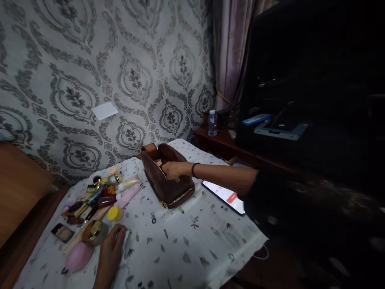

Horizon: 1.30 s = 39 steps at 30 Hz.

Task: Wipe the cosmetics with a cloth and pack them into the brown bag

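Left hand (110, 245), loosely half-open, rested on a white printed cloth (192, 245) beside a pink teardrop makeup sponge (78, 257). Right hand (173, 170), fingers hidden, grip indeterminable, lay at the open mouth of a brown leather toiletry bag (162, 182) on the cloth.

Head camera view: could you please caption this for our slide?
Right hand at a brown leather bag, left hand beside scattered cosmetics.
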### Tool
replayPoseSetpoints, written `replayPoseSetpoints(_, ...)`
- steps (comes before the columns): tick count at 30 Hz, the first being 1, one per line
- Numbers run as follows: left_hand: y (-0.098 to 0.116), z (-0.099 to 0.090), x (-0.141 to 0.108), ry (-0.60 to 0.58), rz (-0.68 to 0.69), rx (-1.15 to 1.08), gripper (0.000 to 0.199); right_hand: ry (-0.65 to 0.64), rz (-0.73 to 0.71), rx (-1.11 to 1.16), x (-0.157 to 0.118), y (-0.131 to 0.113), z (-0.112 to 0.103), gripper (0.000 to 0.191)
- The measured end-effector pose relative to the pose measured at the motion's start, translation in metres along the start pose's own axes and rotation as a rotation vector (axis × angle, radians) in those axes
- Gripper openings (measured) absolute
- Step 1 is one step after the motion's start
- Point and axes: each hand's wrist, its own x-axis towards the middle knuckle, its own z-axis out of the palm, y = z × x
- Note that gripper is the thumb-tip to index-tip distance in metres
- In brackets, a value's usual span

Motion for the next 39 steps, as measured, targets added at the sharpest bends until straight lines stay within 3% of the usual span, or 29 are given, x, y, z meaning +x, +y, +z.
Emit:
replayPoseSetpoints(3, 0.002, -0.002, 0.001, 0.002, 0.013, 0.024, 0.045, -0.058, -0.001, -0.116, -0.040, -0.005, 0.002, 0.014)
replayPoseSetpoints(9, 0.007, -0.003, 0.000, 0.002, 0.087, 0.085, 0.042, 0.165, -0.045, -0.268, -0.104, -0.023, 0.032, 0.023)
replayPoseSetpoints(13, 0.015, -0.002, -0.003, 0.046, 0.124, 0.139, 0.040, 0.313, -0.063, -0.291, -0.118, -0.023, 0.055, 0.021)
replayPoseSetpoints(15, 0.017, -0.002, -0.004, 0.045, 0.129, 0.156, 0.038, 0.464, -0.113, -0.283, -0.121, -0.022, 0.066, 0.023)
replayPoseSetpoints(18, 0.018, 0.000, -0.006, 0.049, 0.121, 0.194, 0.034, 0.727, -0.281, -0.220, -0.125, -0.026, 0.084, 0.026)
replayPoseSetpoints(20, 0.017, 0.002, -0.006, 0.046, 0.109, 0.229, 0.030, 0.771, -0.417, -0.149, -0.127, -0.034, 0.095, 0.024)
replayPoseSetpoints(24, 0.018, 0.006, -0.010, 0.016, 0.127, 0.314, 0.020, 0.604, -0.562, -0.039, -0.125, -0.048, 0.120, 0.021)
replayPoseSetpoints(28, 0.026, 0.003, -0.025, -0.046, 0.239, 0.362, 0.018, 0.395, -0.482, 0.114, -0.104, -0.054, 0.148, 0.019)
replayPoseSetpoints(33, 0.022, -0.010, -0.049, -0.112, 0.386, 0.335, 0.025, 0.299, -0.415, 0.212, -0.073, -0.069, 0.175, 0.021)
replayPoseSetpoints(39, -0.004, -0.038, -0.054, -0.011, 0.384, 0.224, 0.024, 0.180, -0.417, 0.234, -0.049, -0.102, 0.191, 0.021)
